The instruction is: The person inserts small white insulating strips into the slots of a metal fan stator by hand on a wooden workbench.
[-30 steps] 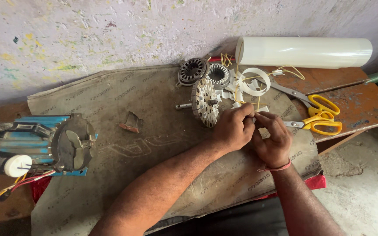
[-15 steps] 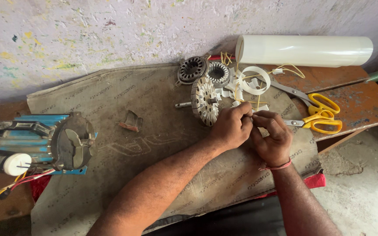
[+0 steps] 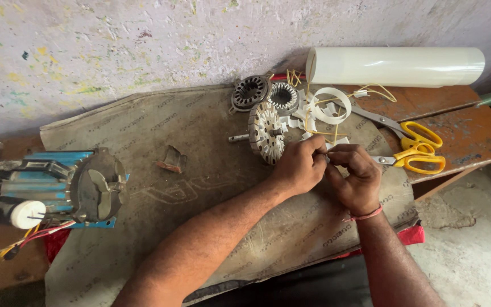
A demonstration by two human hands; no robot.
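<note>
1. Both hands meet over a small white slip [image 3: 328,160], probably a cut piece of insulating paper; it is nearly hidden between the fingertips, so I can't be sure of its shape.
2. The left hand [image 3: 298,166] has thumb and forefinger pressed together on one end of the slip, and the right hand [image 3: 354,177] pinches the other end, knuckles curled. Neither hand is spread.
3. The slip looks featherlight, thin and limp enough to crease; I'd judge it wants a fingertip pinch at the edges, since a hard squeeze mid-strip would fold it.
4. Just beyond the left knuckles stands the slotted motor core [image 3: 267,132] on its shaft, on edge, almost touching the hand. It looks heavy and stiff steel, best held by the rim or the shaft.
5. Past the grip, more white paper scraps [image 3: 301,116] and a loop of white tape [image 3: 331,106] lie near thin yellow wires [image 3: 370,90].
6. Further out sit two ring-shaped stator pieces [image 3: 249,91], side by side.
7. To the right of the grip lie yellow-handled scissors [image 3: 413,146], shut, near the right hand but apart from it.
8. Against the wall rests a roll of pale sheet [image 3: 396,66].
9. Far left of the grip is a blue winding machine [image 3: 63,182] on the grey mat [image 3: 188,131].
</note>
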